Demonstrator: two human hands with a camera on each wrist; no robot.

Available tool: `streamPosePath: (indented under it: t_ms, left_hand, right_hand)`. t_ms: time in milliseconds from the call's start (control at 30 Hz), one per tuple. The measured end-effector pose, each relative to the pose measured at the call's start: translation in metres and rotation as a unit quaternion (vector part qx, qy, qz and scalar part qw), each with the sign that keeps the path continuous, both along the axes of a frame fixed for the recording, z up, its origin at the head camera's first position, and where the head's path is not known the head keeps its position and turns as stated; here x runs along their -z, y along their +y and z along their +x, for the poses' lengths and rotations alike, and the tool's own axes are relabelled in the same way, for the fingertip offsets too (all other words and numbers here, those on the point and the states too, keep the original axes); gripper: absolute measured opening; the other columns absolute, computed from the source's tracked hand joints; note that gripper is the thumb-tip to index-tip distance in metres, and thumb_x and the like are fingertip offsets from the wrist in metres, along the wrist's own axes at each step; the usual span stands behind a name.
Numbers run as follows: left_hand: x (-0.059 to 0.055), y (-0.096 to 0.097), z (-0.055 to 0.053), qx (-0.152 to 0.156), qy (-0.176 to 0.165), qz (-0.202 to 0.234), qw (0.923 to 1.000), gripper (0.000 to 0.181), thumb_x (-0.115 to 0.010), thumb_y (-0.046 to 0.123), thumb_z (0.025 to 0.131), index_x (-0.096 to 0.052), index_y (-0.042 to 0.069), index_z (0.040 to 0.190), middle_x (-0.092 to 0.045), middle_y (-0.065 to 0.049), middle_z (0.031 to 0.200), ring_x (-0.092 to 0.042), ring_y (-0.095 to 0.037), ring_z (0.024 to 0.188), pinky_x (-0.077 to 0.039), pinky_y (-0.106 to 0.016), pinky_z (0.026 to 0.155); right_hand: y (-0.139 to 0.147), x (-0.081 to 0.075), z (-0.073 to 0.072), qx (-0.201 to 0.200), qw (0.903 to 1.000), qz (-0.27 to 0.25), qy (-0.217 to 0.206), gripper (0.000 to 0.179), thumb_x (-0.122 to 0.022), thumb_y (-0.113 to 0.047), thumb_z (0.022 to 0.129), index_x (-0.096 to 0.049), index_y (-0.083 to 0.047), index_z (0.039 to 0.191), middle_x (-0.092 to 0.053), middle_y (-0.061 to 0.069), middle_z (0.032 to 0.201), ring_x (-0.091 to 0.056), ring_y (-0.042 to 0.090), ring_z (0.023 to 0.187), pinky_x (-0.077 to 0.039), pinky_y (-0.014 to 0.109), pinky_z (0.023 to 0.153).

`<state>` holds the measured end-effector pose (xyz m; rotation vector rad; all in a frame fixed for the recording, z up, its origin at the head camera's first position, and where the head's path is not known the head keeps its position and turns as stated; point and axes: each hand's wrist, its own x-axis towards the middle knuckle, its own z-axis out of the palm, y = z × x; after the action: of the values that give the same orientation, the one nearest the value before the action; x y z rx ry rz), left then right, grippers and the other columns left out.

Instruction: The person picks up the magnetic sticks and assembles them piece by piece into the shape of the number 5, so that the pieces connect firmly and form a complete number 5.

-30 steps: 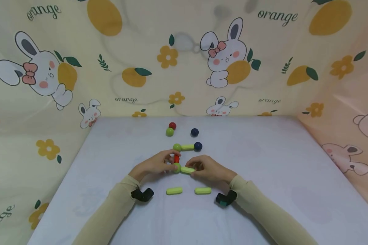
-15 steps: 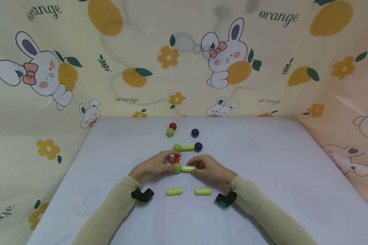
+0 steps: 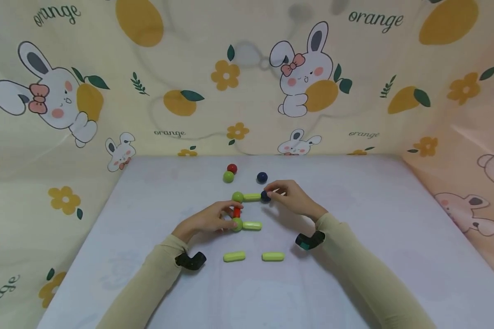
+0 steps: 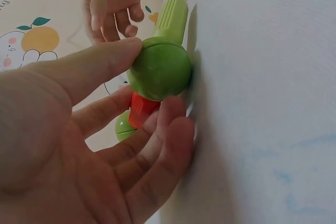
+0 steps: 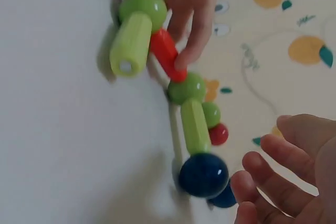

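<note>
My left hand (image 3: 209,218) holds the near green ball (image 4: 161,69), with its thumb on the ball and its fingers along the red rod (image 5: 167,53). That rod joins the near ball to a far green ball (image 3: 237,197). A light-green rod (image 3: 252,225) sticks out rightward from the near ball; its tip (image 5: 126,65) is bare. Another light-green rod (image 5: 194,127) links the far green ball to a dark blue ball (image 5: 203,175). Beside this blue ball is my right hand (image 3: 293,199), its fingers loosely bent and apart from the ball in the right wrist view.
Two loose light-green rods, one on the left (image 3: 234,257) and one on the right (image 3: 273,257), lie nearer the person. Behind the joined pieces are a red ball (image 3: 232,168), a loose green ball (image 3: 228,177) and a second blue ball (image 3: 262,177). A patterned cloth (image 3: 148,91) stands behind the white table (image 3: 354,205).
My right hand has let go of the near light-green rod, which straightened out, and has moved away to the blue ball at the far rod's end. My left hand has stayed put.
</note>
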<state>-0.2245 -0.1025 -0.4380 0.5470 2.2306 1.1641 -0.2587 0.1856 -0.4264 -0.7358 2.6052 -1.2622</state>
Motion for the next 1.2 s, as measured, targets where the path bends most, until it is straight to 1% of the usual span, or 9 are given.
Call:
streamPosePath:
  t_ms: [233, 367, 500, 600, 667, 800, 933, 1067, 1200]
  left_hand:
    - [0.000, 0.000, -0.001, -0.004, -0.011, 0.005, 0.9999, 0.053, -0.069, 0.015, 0.095, -0.050, 0.013, 0.145, -0.058, -0.017, 0.128, -0.051, -0.016, 0.063, -0.049, -0.026, 0.064]
    - [-0.001, 0.001, 0.000, -0.004, -0.013, 0.008, 0.9999, 0.054, -0.069, 0.015, 0.095, -0.050, 0.013, 0.146, -0.058, -0.017, 0.129, -0.051, -0.016, 0.063, -0.049, -0.026, 0.064]
    - [-0.001, 0.002, 0.000, -0.006, -0.015, 0.009, 0.9998, 0.054, -0.069, 0.015, 0.095, -0.050, 0.013, 0.145, -0.058, -0.017, 0.128, -0.052, -0.016, 0.063, -0.050, -0.026, 0.064]
    - [0.001, 0.002, 0.000, -0.009, -0.017, 0.006, 0.9998, 0.054, -0.070, 0.016, 0.095, -0.050, 0.014, 0.145, -0.059, -0.017, 0.127, -0.053, -0.016, 0.063, -0.050, -0.026, 0.064]
    - [0.001, 0.001, 0.001, -0.010, -0.019, 0.007, 0.9998, 0.053, -0.070, 0.016, 0.095, -0.051, 0.014, 0.145, -0.059, -0.017, 0.127, -0.053, -0.016, 0.063, -0.050, -0.026, 0.065]
    - [0.002, 0.001, 0.000, -0.006, -0.017, 0.009, 0.9998, 0.053, -0.069, 0.016, 0.095, -0.050, 0.014, 0.145, -0.059, -0.017, 0.126, -0.054, -0.016, 0.064, -0.051, -0.027, 0.065]
    - [0.001, 0.000, 0.001, -0.008, -0.016, 0.006, 0.9998, 0.054, -0.069, 0.017, 0.095, -0.050, 0.015, 0.145, -0.059, -0.017, 0.126, -0.054, -0.016, 0.063, -0.051, -0.027, 0.065]
    - [0.002, 0.001, 0.002, -0.008, -0.011, 0.009, 0.9999, 0.054, -0.069, 0.016, 0.095, -0.050, 0.015, 0.146, -0.059, -0.017, 0.126, -0.053, -0.015, 0.062, -0.050, -0.027, 0.064]
    - [0.003, 0.001, 0.002, -0.004, -0.009, 0.013, 0.9999, 0.055, -0.069, 0.016, 0.095, -0.049, 0.014, 0.146, -0.059, -0.018, 0.126, -0.053, -0.015, 0.061, -0.050, -0.026, 0.063]
  right_hand:
    - [0.000, 0.003, -0.024, 0.032, 0.9993, 0.004, -0.018, 0.031, -0.059, -0.016, 0.102, -0.066, 0.001, 0.127, -0.067, 0.019, 0.131, -0.065, 0.032, 0.109, -0.051, 0.047, 0.097]
    - [0.000, 0.002, -0.036, 0.050, 0.9984, -0.002, -0.026, 0.034, -0.059, -0.016, 0.102, -0.062, 0.000, 0.132, -0.066, 0.020, 0.131, -0.064, 0.033, 0.111, -0.050, 0.046, 0.098]
    - [-0.001, 0.006, -0.046, 0.065, 0.9973, -0.017, -0.030, 0.038, -0.059, -0.016, 0.102, -0.058, 0.000, 0.137, -0.065, 0.022, 0.130, -0.066, 0.036, 0.108, -0.049, 0.044, 0.097]
    - [-0.003, 0.008, -0.053, 0.070, 0.9966, -0.024, -0.036, 0.042, -0.060, -0.016, 0.102, -0.055, -0.001, 0.140, -0.062, 0.023, 0.135, -0.063, 0.038, 0.113, -0.048, 0.047, 0.100]
    - [-0.006, 0.009, -0.056, 0.071, 0.9961, -0.021, -0.047, 0.044, -0.059, -0.017, 0.102, -0.052, -0.003, 0.143, -0.057, 0.022, 0.142, -0.059, 0.039, 0.121, -0.046, 0.051, 0.105]
    - [-0.011, 0.011, -0.061, 0.065, 0.9954, 0.016, -0.069, 0.049, -0.056, -0.019, 0.103, -0.047, -0.010, 0.150, -0.046, 0.017, 0.155, -0.047, 0.040, 0.135, -0.038, 0.058, 0.113]
    - [-0.015, 0.017, -0.066, 0.042, 0.9939, 0.084, -0.058, 0.051, -0.052, -0.017, 0.103, -0.043, -0.013, 0.153, -0.042, 0.016, 0.159, -0.042, 0.040, 0.143, -0.035, 0.056, 0.118]
    - [-0.015, 0.020, -0.065, 0.038, 0.9898, 0.134, -0.030, 0.049, -0.051, -0.011, 0.102, -0.046, -0.011, 0.151, -0.049, 0.019, 0.152, -0.048, 0.038, 0.138, -0.039, 0.052, 0.116]
    - [-0.010, 0.021, -0.061, 0.047, 0.9892, 0.139, -0.010, 0.042, -0.056, -0.008, 0.100, -0.053, -0.007, 0.142, -0.057, 0.021, 0.142, -0.055, 0.038, 0.130, -0.043, 0.052, 0.112]
